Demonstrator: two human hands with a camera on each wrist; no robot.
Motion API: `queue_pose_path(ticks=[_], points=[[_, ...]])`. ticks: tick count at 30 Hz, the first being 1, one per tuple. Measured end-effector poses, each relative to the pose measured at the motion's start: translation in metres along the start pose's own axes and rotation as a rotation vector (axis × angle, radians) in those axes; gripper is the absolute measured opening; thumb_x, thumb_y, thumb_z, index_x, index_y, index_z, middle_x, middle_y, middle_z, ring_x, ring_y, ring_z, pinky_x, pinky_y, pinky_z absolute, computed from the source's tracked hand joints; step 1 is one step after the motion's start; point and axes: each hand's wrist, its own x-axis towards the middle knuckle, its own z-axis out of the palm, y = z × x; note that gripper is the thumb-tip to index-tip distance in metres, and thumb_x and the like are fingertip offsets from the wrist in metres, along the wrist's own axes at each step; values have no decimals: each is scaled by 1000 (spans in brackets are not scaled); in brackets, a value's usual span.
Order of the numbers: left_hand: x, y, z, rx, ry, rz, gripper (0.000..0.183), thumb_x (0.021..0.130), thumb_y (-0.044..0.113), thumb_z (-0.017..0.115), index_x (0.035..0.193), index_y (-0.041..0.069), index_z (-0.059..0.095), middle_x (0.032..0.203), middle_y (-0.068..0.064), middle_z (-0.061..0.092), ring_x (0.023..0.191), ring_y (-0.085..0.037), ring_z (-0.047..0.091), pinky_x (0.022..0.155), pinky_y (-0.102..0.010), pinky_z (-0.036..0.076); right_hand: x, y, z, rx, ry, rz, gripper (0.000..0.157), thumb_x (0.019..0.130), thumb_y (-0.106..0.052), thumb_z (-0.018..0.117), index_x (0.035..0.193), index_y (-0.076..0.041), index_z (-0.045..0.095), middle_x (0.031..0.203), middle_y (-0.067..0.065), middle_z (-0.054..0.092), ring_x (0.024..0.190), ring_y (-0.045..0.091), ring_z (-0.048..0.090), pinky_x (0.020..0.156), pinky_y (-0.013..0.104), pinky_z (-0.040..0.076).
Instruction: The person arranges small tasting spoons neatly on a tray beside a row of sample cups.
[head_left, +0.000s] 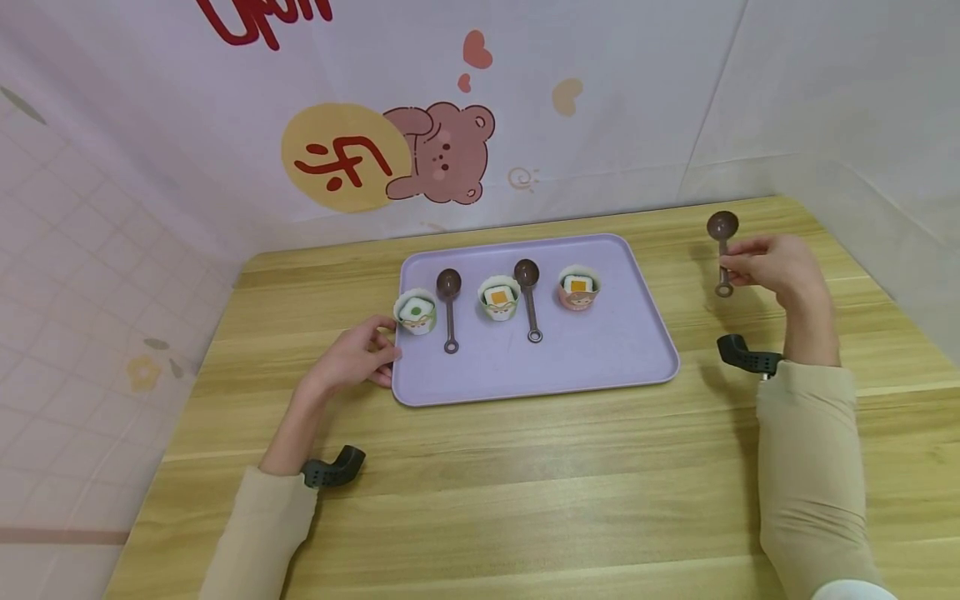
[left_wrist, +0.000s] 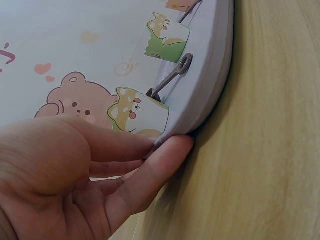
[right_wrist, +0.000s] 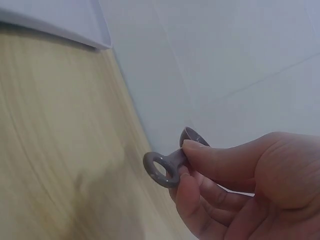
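My right hand (head_left: 780, 265) pinches a brown measuring spoon (head_left: 723, 227) by its handle, above the table to the right of the tray. In the right wrist view the spoon's ring end (right_wrist: 172, 162) sticks out past the thumb. My left hand (head_left: 358, 357) pinches the left rim of the lilac tray (head_left: 600, 358) between thumb and fingers. On the tray, two more measuring spoons, a left one (head_left: 449, 285) and a right one (head_left: 527, 273), alternate with three paper cups: left (head_left: 420, 327), middle (head_left: 500, 312) and right (head_left: 576, 302). Each cup holds a white block with a coloured mark.
The wooden table (head_left: 480, 492) extends around the tray. A cloth-covered wall (head_left: 600, 150) with a printed bear rises along the back edge, and tiled sheeting (head_left: 90, 333) borders the left. Dark mounts are strapped to both wrists.
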Motion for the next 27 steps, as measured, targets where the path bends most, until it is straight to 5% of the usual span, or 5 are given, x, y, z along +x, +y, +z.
queue_pose_path(ticks=[27], points=[[-2, 2, 0, 5, -5, 5, 49, 102, -2, 55, 145, -11, 34, 109, -26, 57, 70, -21, 69, 67, -35, 65, -1, -30, 22, -7, -131, -58, 36, 101, -6, 61, 124, 18, 48, 81, -14, 68, 70, 3, 68, 75, 30, 64]])
